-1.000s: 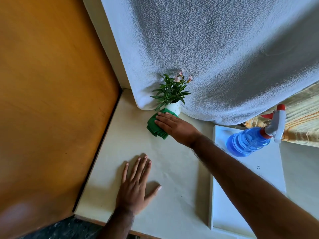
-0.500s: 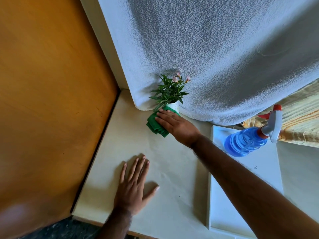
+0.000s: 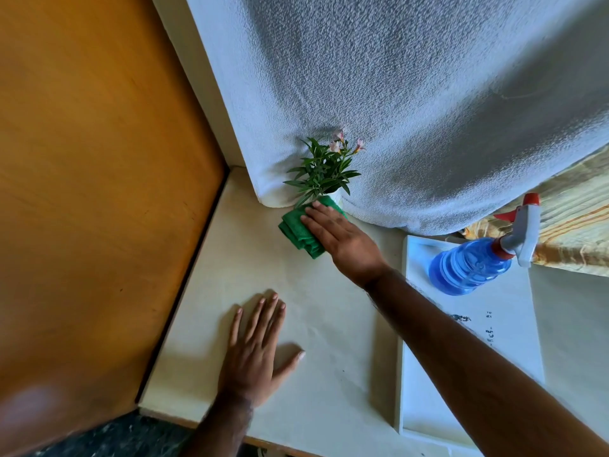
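Beside the wooden panel [image 3: 99, 192], my left grip [image 3: 253, 354] lies flat and open on the worktop [image 3: 204, 291], holding nothing, while the folded green cloth [image 3: 295, 230], at the foot of the potted plant [image 3: 324, 173], sits pressed under the straight fingers of my right grip [image 3: 346, 240], left of the spray bottle [image 3: 471, 267] on its white tray [image 3: 507, 301].

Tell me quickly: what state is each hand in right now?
Left hand: open, flat on the table, holding nothing.
Right hand: open, pressing flat on the green cloth.
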Available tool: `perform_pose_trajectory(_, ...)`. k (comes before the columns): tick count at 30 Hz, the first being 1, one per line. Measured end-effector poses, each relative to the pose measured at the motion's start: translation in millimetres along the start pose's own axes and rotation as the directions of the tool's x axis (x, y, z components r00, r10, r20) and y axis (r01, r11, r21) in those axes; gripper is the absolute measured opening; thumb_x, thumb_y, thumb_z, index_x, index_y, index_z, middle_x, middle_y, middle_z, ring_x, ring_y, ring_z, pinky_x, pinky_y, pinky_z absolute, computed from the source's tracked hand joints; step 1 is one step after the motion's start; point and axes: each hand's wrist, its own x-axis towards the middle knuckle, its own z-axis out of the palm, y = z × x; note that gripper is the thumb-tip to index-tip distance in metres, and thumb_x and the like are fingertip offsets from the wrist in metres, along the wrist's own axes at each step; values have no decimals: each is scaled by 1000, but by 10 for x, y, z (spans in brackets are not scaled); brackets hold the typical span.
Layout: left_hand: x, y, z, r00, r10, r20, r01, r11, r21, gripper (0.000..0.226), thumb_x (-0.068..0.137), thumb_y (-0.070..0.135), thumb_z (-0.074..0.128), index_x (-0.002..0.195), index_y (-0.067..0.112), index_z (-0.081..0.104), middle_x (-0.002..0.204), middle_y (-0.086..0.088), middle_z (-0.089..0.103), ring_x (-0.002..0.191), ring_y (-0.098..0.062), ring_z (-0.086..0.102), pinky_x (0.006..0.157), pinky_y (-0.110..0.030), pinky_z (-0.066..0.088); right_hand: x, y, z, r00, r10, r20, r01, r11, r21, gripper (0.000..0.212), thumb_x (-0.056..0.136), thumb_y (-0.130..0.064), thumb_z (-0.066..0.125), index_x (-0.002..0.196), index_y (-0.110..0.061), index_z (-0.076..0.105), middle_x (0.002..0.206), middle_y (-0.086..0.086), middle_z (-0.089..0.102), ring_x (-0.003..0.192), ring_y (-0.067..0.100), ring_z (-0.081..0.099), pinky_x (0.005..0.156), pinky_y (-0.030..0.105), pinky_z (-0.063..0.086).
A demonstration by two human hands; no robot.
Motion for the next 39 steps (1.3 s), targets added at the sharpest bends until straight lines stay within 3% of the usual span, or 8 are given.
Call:
perform_pose_trajectory(13, 0, 0, 20, 1000, -1, -14, 1, 1000, -8, 96, 91, 76, 47, 162, 15, 22, 172, -6, 21, 158, -26, 18, 122, -65, 27, -326, 106, 165, 972, 221, 84, -228, 970, 80, 49, 97, -5, 38, 144, -7, 53, 151, 12, 51, 141, 27, 44, 113, 39, 41)
perform_pose_trajectory(20, 0, 3, 18, 1000, -1, -10, 1, 1000, 2, 96, 92, 76, 44, 162, 15, 21, 172, -7, 20, 158, -26, 17, 122, -65, 27, 0, 35, -92, 996, 67, -60, -66, 998, 18, 49, 98, 2, 36, 144, -3, 53, 149, 13, 52, 142, 28, 44, 120, 38, 31)
perform_pose_trajectory(27, 7, 9, 19, 1000, 2, -20, -3, 1000, -2, 96, 92, 75, 47, 162, 15, 21, 172, -7, 20, 158, -26, 17, 122, -64, 26, -178, 214, 71, 993, 100, 68, -100, 995, 9, 51, 96, -5, 36, 144, -7, 54, 148, 11, 54, 137, 28, 51, 113, 41, 42)
perform_pose_trajectory(32, -3, -3, 19, 1000, -2, -19, 2, 1000, -6, 96, 92, 76, 46, 162, 16, 20, 172, -7, 19, 158, -26, 17, 122, -64, 26, -354, 218, 179, 981, 171, 96, -174, 984, 24, 56, 92, 7, 56, 145, -10, 52, 150, 10, 53, 137, 29, 50, 107, 46, 48)
perform_pose_trajectory(35, 5, -14, 27, 1000, -6, -14, 6, 1000, -3, 96, 92, 77, 44, 163, 16, 20, 172, -7, 19, 158, -26, 17, 122, -64, 27, -268, 164, 90, 992, 123, 40, -124, 992, 6, 51, 96, -2, 39, 145, -9, 53, 149, 9, 53, 139, 27, 48, 113, 39, 43)
perform_pose_trajectory(39, -4, -16, 32, 1000, -4, -20, 4, 1000, 0, 97, 91, 76, 46, 163, 16, 20, 172, -7, 20, 158, -27, 18, 121, -65, 28, -45, 65, -67, 999, -15, -47, 14, 1000, -26, 48, 99, 1, 34, 142, -3, 55, 147, 12, 55, 139, 26, 48, 119, 36, 33)
